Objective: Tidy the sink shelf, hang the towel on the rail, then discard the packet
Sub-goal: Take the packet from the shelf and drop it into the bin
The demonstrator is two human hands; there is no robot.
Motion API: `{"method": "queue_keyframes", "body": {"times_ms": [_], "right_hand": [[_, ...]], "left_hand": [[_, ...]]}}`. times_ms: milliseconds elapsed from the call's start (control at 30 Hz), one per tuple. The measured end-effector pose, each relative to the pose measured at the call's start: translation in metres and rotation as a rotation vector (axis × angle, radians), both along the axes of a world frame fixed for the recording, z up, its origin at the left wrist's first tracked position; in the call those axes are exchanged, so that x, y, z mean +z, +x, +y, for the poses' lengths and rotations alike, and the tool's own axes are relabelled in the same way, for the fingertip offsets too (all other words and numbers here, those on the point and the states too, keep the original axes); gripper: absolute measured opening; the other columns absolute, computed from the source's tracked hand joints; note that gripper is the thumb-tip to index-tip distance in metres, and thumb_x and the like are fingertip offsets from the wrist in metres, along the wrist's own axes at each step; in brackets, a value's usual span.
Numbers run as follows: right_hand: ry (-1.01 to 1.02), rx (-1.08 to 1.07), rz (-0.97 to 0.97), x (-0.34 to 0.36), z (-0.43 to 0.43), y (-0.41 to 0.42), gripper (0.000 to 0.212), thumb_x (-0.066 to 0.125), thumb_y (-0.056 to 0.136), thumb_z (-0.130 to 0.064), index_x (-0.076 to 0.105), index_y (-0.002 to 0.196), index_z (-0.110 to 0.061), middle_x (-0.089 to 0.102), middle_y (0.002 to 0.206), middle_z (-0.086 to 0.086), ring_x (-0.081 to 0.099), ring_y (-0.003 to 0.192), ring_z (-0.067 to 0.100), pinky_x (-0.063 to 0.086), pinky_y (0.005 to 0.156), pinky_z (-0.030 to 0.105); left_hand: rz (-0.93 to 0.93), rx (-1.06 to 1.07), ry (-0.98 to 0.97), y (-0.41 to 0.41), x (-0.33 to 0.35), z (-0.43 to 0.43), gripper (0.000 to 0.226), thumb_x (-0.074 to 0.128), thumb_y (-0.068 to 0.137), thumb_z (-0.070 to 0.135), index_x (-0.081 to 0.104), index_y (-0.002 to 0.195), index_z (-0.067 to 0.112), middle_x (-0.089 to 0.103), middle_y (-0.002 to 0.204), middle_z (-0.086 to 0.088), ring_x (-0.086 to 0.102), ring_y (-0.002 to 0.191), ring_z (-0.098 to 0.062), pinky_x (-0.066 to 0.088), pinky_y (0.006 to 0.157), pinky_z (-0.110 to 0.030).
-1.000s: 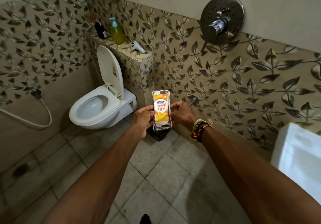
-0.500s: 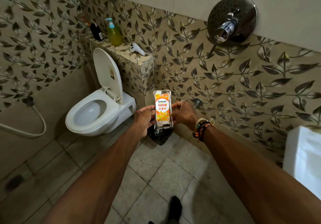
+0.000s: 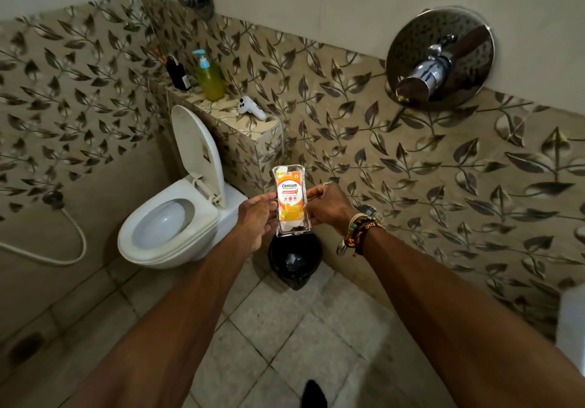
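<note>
Toilet (image 3: 171,227): lid up, left of grip, no part in task.
Tiled ledge (image 3: 250,128): up and behind grip; soap bottle (image 3: 209,78), dark bottle (image 3: 177,73), white handset (image 3: 251,108) on top.
Black-lined bin (image 3: 294,260): floor, directly below grip, mouth open; likely drop target.
Left hand (image 3: 258,214), right hand (image 3: 329,208): each pinched closed on one side edge of packet.
Packet (image 3: 290,201): upright, label facing wearer, above bin; apparently held for release. Discard not yet done.

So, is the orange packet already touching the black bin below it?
Apart. The head view shows the orange packet held up by the left hand and right hand, its bottom edge above the black bin rim, not resting on it.
</note>
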State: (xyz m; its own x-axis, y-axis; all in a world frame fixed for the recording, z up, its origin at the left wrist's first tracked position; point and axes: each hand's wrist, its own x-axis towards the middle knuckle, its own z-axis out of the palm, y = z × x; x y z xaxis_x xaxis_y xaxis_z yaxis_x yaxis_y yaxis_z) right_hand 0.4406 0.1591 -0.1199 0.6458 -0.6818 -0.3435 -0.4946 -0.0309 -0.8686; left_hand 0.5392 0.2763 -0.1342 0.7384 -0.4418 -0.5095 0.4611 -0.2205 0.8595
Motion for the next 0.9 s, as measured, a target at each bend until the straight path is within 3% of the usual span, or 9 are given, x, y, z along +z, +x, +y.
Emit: {"method": "queue_keyframes", "body": {"times_ms": [133, 267, 367, 467, 633, 800, 900], "right_hand": [[0.007, 0.016, 0.004, -0.007, -0.013, 0.012, 0.017, 0.065, 0.078, 0.005, 0.069, 0.091, -0.005, 0.074, 0.090, 0.015, 0.073, 0.084, 0.032, 0.061, 0.072, 0.051], [0.018, 0.043, 0.011, -0.015, -0.022, 0.016, 0.014, 0.070, 0.077, 0.003, 0.067, 0.082, -0.010, 0.074, 0.089, 0.017, 0.071, 0.073, 0.028, 0.062, 0.070, 0.048], [0.026, 0.050, 0.031, -0.021, -0.028, 0.020, 0.015, 0.069, 0.079, 0.002, 0.068, 0.091, -0.006, 0.073, 0.090, 0.017, 0.067, 0.070, 0.024, 0.060, 0.069, 0.044], [0.029, 0.040, 0.036, -0.023, -0.033, 0.025, 0.017, 0.069, 0.079, 0.001, 0.068, 0.095, -0.005, 0.073, 0.090, 0.016, 0.068, 0.071, 0.023, 0.060, 0.069, 0.043], [0.044, 0.023, 0.045, -0.026, -0.042, 0.036, 0.014, 0.069, 0.078, 0.001, 0.067, 0.080, -0.012, 0.074, 0.086, 0.016, 0.067, 0.070, 0.025, 0.060, 0.071, 0.048], [0.042, -0.031, 0.067, -0.030, -0.049, 0.055, 0.013, 0.071, 0.075, -0.003, 0.068, 0.084, -0.012, 0.075, 0.088, 0.015, 0.073, 0.083, 0.035, 0.061, 0.072, 0.053], [0.052, -0.082, 0.090, -0.036, -0.050, 0.071, 0.013, 0.071, 0.075, -0.002, 0.069, 0.084, -0.011, 0.075, 0.089, 0.016, 0.073, 0.086, 0.036, 0.060, 0.072, 0.054]], "left_hand": [[-0.009, 0.000, 0.018, 0.008, -0.004, -0.010, 0.023, 0.048, 0.097, 0.007, 0.068, 0.097, 0.019, 0.073, 0.101, -0.008, 0.069, 0.090, -0.023, 0.054, 0.074, -0.032], [-0.004, 0.007, 0.052, 0.013, -0.010, -0.018, 0.024, 0.049, 0.095, 0.006, 0.068, 0.092, 0.020, 0.074, 0.092, -0.005, 0.070, 0.079, -0.019, 0.052, 0.065, -0.028], [0.005, 0.006, 0.068, 0.016, -0.014, -0.024, 0.025, 0.047, 0.096, 0.012, 0.068, 0.087, 0.023, 0.075, 0.083, -0.001, 0.069, 0.076, -0.017, 0.052, 0.066, -0.027], [0.010, -0.011, 0.083, 0.023, -0.018, -0.030, 0.026, 0.047, 0.096, 0.010, 0.067, 0.085, 0.024, 0.075, 0.081, 0.000, 0.070, 0.075, -0.016, 0.052, 0.068, -0.027], [-0.003, -0.038, 0.082, 0.038, -0.024, -0.043, 0.027, 0.046, 0.098, 0.010, 0.067, 0.087, 0.023, 0.074, 0.087, -0.004, 0.069, 0.077, -0.018, 0.053, 0.069, -0.028], [-0.003, -0.077, 0.096, 0.063, -0.030, -0.058, 0.024, 0.048, 0.098, 0.009, 0.068, 0.092, 0.021, 0.074, 0.093, -0.007, 0.068, 0.075, -0.018, 0.051, 0.065, -0.027], [0.034, -0.156, 0.078, 0.080, -0.035, -0.065, 0.024, 0.046, 0.098, 0.007, 0.066, 0.096, 0.020, 0.072, 0.084, -0.003, 0.066, 0.066, -0.012, 0.049, 0.056, -0.023]]}}
